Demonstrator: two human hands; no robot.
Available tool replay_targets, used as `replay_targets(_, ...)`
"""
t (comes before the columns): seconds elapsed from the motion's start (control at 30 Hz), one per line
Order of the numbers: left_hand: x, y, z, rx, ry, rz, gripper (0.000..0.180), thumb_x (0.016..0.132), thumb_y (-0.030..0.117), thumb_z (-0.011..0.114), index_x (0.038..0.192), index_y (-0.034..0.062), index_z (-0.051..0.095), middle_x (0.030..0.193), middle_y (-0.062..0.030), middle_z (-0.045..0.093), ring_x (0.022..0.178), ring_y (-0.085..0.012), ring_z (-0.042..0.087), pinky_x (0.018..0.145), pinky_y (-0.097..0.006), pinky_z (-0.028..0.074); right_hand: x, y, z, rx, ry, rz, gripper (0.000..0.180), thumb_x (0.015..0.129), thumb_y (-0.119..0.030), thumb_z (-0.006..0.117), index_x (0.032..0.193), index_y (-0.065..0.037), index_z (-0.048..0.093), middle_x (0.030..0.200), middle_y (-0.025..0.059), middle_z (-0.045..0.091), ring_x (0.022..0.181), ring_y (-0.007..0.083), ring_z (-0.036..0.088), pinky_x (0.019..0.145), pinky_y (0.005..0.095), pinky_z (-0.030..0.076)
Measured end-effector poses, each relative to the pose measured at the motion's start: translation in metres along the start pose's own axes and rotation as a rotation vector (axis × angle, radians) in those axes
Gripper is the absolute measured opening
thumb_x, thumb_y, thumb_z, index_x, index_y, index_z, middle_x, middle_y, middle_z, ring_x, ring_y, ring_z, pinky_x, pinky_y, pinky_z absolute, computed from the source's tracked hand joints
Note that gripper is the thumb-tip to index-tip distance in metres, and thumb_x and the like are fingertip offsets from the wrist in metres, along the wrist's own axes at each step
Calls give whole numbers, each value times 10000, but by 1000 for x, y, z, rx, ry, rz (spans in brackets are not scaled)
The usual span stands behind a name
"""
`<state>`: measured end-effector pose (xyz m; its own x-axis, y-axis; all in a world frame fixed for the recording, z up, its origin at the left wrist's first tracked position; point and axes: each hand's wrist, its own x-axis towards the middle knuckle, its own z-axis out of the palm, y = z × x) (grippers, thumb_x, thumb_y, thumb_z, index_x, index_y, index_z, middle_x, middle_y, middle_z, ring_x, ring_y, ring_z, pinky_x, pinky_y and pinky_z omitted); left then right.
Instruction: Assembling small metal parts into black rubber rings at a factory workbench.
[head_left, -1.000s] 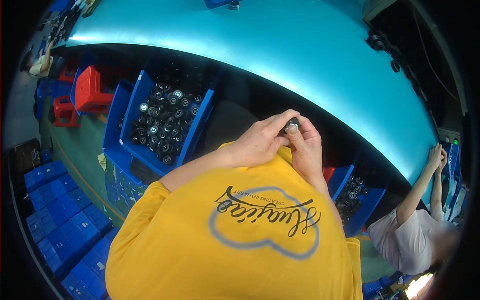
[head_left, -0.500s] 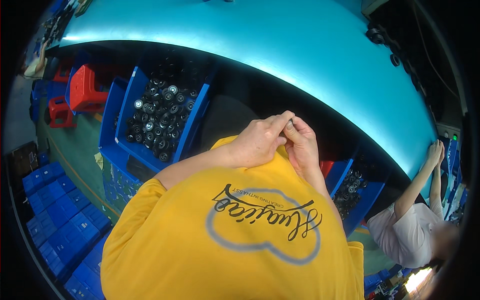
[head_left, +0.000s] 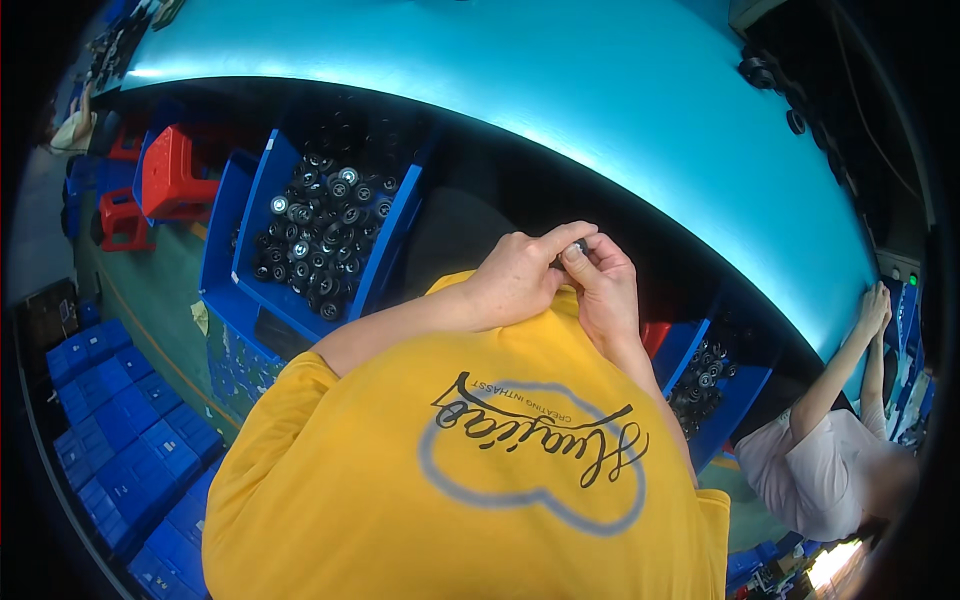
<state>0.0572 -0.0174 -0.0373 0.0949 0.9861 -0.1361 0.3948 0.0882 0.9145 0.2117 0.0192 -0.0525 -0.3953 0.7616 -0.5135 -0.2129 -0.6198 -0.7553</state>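
Observation:
My left hand (head_left: 520,272) and my right hand (head_left: 606,288) meet in front of my chest, fingertips together. Pinched between them is a small black part (head_left: 582,244), mostly covered by the fingers; its kind cannot be made out. The right thumb presses against it, while the left index finger reaches over its top. To the left of my hands, a blue bin (head_left: 385,240) holds many small black wheels (head_left: 322,225) with some silvery centres. Beyond the hands runs the edge of a turquoise tabletop (head_left: 560,80).
Another blue bin (head_left: 735,410) with similar wheels stands right of me. Red stools (head_left: 172,172) and stacked blue crates (head_left: 135,435) are at the left. More dark wheels (head_left: 795,121) line the table's far right. A co-worker (head_left: 820,460) sits at the right, hands at the table edge.
The fingers have shifted slightly around the small black part, and more of it shows between them now. Both hands stay joined at nearly the same place.

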Motion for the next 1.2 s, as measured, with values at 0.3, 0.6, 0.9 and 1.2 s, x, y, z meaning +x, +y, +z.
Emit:
replay_targets(0.3,0,10,-2,-112,61,-42,507,845,31,737,1321,58,566,865,-158,734,749,-258,744,704,-335,587,7,-5,-2,330,-141,215,185,992,-164,678,1110,-22,678,983,48,699,896,127,671,838,274,550)
replay_targets(0.6,-1,10,-9,-269,-19,-139,536,847,9,732,1359,58,579,874,-124,736,721,-141,709,690,-282,566,-1,-13,-3,239,-124,206,173,976,-166,705,1083,-35,666,980,44,692,887,117,655,850,267,534)
replay_targets(0.9,-6,3,4,100,69,-47,504,845,21,737,1330,55,604,878,-190,731,735,-292,740,697,-338,587,6,6,-12,192,-56,196,120,949,-107,723,1022,-34,664,914,43,685,841,121,645,819,267,523)
replay_targets(1.2,2,-1,-13,-477,-144,-233,440,938,27,693,1353,61,552,1005,-28,674,881,-55,631,720,-232,533,10,-2,-2,324,-89,265,201,986,-201,695,1101,-37,670,999,49,693,911,133,659,874,298,544)
